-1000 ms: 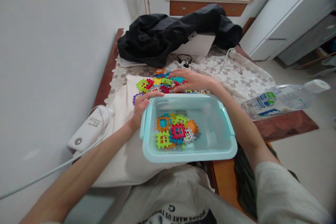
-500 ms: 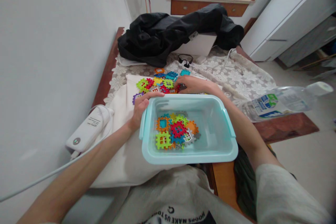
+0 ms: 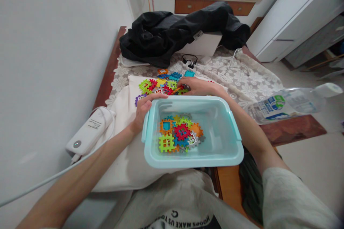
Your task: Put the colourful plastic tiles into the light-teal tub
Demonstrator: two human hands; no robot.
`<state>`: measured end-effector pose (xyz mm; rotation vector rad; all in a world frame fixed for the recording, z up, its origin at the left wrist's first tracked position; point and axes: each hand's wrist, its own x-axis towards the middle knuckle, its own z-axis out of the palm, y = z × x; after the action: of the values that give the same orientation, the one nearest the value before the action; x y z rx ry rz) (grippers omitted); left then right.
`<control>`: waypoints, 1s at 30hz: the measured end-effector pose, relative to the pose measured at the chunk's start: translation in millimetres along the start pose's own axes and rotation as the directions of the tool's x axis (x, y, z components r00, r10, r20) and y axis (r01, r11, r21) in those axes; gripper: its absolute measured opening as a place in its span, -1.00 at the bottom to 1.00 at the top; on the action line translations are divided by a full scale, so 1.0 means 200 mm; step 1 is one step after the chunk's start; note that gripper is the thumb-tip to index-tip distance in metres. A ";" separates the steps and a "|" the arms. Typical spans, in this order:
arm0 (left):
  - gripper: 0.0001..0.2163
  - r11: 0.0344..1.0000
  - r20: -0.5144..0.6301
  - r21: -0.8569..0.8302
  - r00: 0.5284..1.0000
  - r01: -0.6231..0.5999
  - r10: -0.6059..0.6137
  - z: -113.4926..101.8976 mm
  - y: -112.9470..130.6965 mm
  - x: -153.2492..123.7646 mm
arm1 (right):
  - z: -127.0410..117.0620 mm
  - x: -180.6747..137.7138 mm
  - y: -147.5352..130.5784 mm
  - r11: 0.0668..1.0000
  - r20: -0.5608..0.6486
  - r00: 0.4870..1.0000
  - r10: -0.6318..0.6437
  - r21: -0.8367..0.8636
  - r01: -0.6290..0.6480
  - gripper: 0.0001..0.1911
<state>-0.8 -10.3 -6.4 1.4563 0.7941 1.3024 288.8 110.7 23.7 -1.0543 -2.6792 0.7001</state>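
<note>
A light-blue plastic bin (image 3: 220, 132) is held in front of my body, tilted toward me. My left hand (image 3: 145, 110) grips its far left corner, thumb and fingers on the rim. Inside the bin lies a heap of notched building tiles (image 3: 182, 132) in red, green, orange, blue and white. Beyond the far rim, my right hand (image 3: 194, 85) pinches an orange building tile (image 3: 177, 89), seen nearly edge-on, over a pile of more coloured tiles (image 3: 160, 83). The bin's rim partly hides that pile's near side.
A white cloth (image 3: 126, 157) lies under the pile. A white power adapter (image 3: 90, 130) with a cable is at the left by the wall. A plastic bottle (image 3: 285, 104) lies at the right. A black jacket (image 3: 172, 35) and black headphones (image 3: 190, 61) are farther back.
My right hand has drawn slightly up from the pile, and an orange building tile now shows at its fingertips. My left hand and the bin have hardly moved.
</note>
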 end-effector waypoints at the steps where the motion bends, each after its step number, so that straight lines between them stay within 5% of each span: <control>1: -0.50 1.000 -0.004 0.005 1.000 0.007 -0.007 0.00 0.00 0.00 | 0.00 0.01 0.01 1.000 -0.005 1.000 0.006 -0.001 -0.006 -0.55; 8: -0.49 0.999 -0.005 0.036 1.000 -0.030 0.030 -0.01 0.00 0.01 | -0.03 0.03 0.01 0.997 -0.046 0.996 -0.079 -0.007 0.079 -0.91; 13: -0.48 0.999 -0.016 0.035 1.000 -0.004 0.004 0.01 0.02 0.01 | -0.07 0.02 0.02 0.989 -0.157 0.982 -0.106 0.088 0.121 -0.84; 18: -0.49 0.998 -0.007 0.048 1.000 -0.030 0.030 0.01 0.03 0.02 | -0.18 -0.05 -0.05 0.857 -0.378 0.925 -0.044 0.462 0.229 -0.67; 23: -0.49 0.996 0.007 0.068 0.999 -0.050 0.049 0.00 0.01 0.02 | -0.29 -0.13 -0.18 0.715 -0.287 0.940 -0.182 0.618 0.327 -0.54; 26: -0.51 0.997 0.014 0.047 0.998 -0.059 0.059 0.00 0.01 0.03 | -0.28 -0.13 -0.15 0.793 -0.210 0.958 -0.195 0.540 0.280 -0.49; 30: -0.48 0.998 0.008 0.052 0.999 -0.044 0.043 0.00 0.03 0.03 | -0.16 -0.07 -0.01 0.977 -0.193 0.980 -0.044 0.195 0.082 -0.37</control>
<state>0.3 -7.6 0.4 1.5268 0.8012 1.3171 307.5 111.3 53.1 -0.9286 -2.4116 0.7979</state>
